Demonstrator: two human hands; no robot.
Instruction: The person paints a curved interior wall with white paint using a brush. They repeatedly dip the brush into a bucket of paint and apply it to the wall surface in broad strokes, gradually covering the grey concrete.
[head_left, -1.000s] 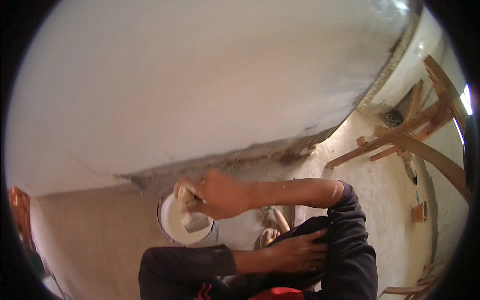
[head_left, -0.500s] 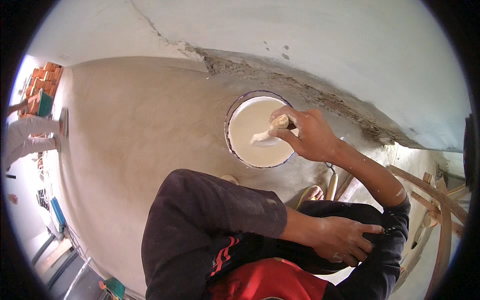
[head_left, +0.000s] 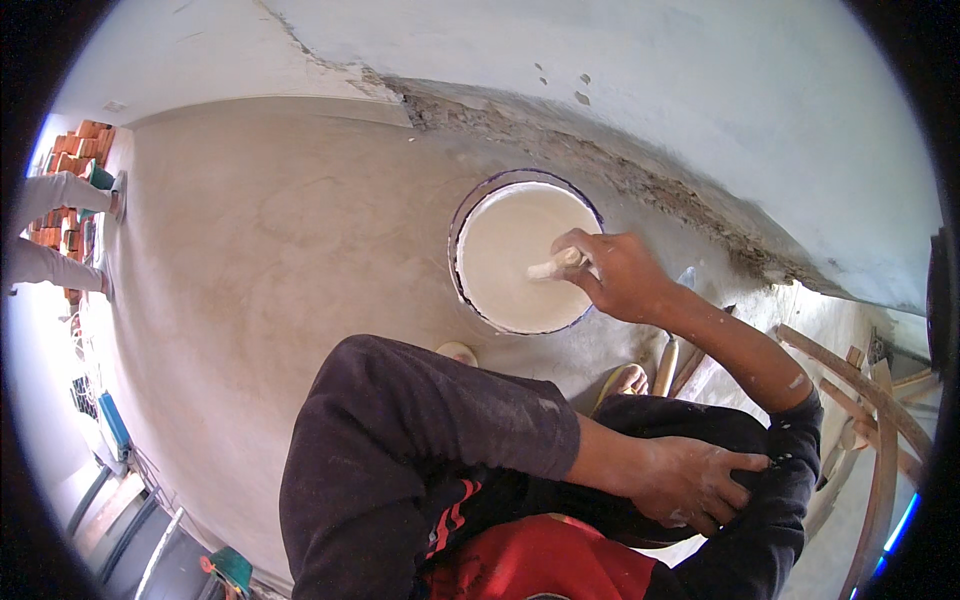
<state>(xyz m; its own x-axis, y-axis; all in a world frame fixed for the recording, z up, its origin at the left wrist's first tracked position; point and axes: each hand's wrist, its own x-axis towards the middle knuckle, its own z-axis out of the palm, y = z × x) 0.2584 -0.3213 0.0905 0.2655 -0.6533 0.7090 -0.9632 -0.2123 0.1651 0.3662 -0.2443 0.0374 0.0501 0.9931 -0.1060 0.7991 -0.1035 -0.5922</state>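
Note:
A round bucket (head_left: 478, 316) of whitish, paint-like liquid (head_left: 505, 235) stands on the floor before me. Over its right side, my right hand (head_left: 618, 272) pinches a stubby, white-coated, handle-like piece (head_left: 552, 268). The low end of that piece is at the liquid; whether it carries a brush head cannot be seen. My left hand (head_left: 690, 485) lies across my lap, its fingers apart against my dark right sleeve near the elbow. Pale smears mark both hands. Right of the bucket, by my sandalled foot (head_left: 625, 382), lies a trowel with a light wooden handle (head_left: 667, 367).
Beyond the bucket a pale wall (head_left: 700, 120) has a rough, broken strip (head_left: 590, 160) along its base. Wooden planks (head_left: 880, 440) are propped at the right. At the far left another person's legs (head_left: 62, 230) stand near stacked bricks (head_left: 80, 145). Smooth grey floor (head_left: 260, 230) extends leftward.
My right hand has come slightly lower, with the white-coated piece now lying flatter over the liquid. My left hand stays put. At the far left, the other person's legs have shifted.

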